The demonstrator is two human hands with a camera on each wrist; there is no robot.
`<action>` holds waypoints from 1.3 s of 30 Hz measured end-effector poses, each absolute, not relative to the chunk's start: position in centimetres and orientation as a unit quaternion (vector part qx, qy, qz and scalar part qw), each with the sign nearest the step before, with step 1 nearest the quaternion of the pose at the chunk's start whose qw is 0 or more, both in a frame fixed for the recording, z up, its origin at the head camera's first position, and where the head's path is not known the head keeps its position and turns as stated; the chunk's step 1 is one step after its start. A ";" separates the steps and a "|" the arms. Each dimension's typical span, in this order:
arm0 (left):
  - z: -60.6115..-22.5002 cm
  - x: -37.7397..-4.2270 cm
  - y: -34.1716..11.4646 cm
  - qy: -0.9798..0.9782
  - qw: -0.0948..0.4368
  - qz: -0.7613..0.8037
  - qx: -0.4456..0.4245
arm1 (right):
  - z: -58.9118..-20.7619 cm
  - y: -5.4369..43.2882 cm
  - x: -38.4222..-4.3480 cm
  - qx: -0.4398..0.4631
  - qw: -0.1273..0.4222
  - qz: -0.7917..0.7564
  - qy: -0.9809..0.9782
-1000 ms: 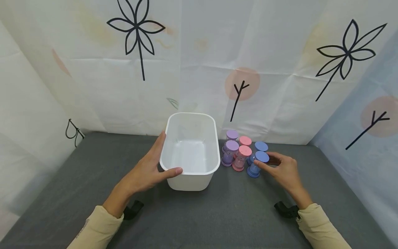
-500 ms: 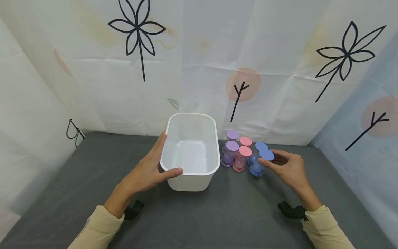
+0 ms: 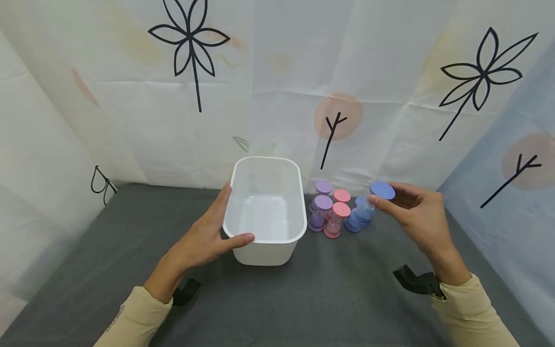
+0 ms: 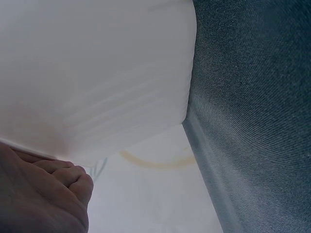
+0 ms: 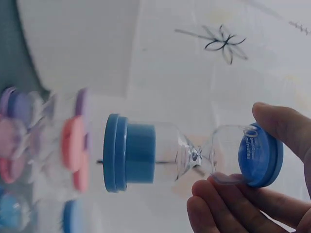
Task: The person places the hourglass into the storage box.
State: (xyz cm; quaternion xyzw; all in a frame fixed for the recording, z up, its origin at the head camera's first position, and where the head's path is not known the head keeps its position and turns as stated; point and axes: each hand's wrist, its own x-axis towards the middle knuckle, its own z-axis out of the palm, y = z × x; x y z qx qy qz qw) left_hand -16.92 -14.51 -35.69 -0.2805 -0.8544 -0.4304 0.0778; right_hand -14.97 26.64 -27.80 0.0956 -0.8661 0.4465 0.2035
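Observation:
My right hand (image 3: pixel 416 212) pinches a blue sand timer (image 3: pixel 382 190) by its top cap, tilted and raised off the table. In the right wrist view, the lifted timer (image 5: pixel 141 153) shows blue sand at its far end, with my thumb and fingers around the near cap. Another blue sand timer (image 3: pixel 353 222) stands partly hidden behind it. Two purple timers (image 3: pixel 323 203) and two pink timers (image 3: pixel 340 210) stand to the left. My left hand (image 3: pixel 208 236) holds the near left corner of a white plastic bin (image 3: pixel 265 253), thumb along the front rim, fingers against its side.
A dark grey cloth (image 3: pixel 303 308) covers the table. White printed fabric (image 3: pixel 277 72) hangs close behind the bin and the timers, with more fabric at both sides. Inside the bin, only its bare floor shows.
My right hand has tilted the nearer blue sand timer, lifted it, and carried it back and to the right. My left hand and the bin have stayed in place.

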 end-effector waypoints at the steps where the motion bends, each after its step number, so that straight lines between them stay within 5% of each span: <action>1: -35.7 -16.9 -14.5 -0.855 0.078 -0.429 -0.280 | -27.2 26.3 -15.1 0.097 0.202 0.448 -0.866; 15: -35.5 -17.0 -14.6 -0.855 0.080 -0.428 -0.281 | -21.7 17.0 -20.5 0.196 0.108 0.549 -0.805; 39: -35.7 -16.9 -14.6 -0.860 0.062 -0.429 -0.269 | -25.9 4.7 -28.8 0.097 -0.031 0.523 -0.846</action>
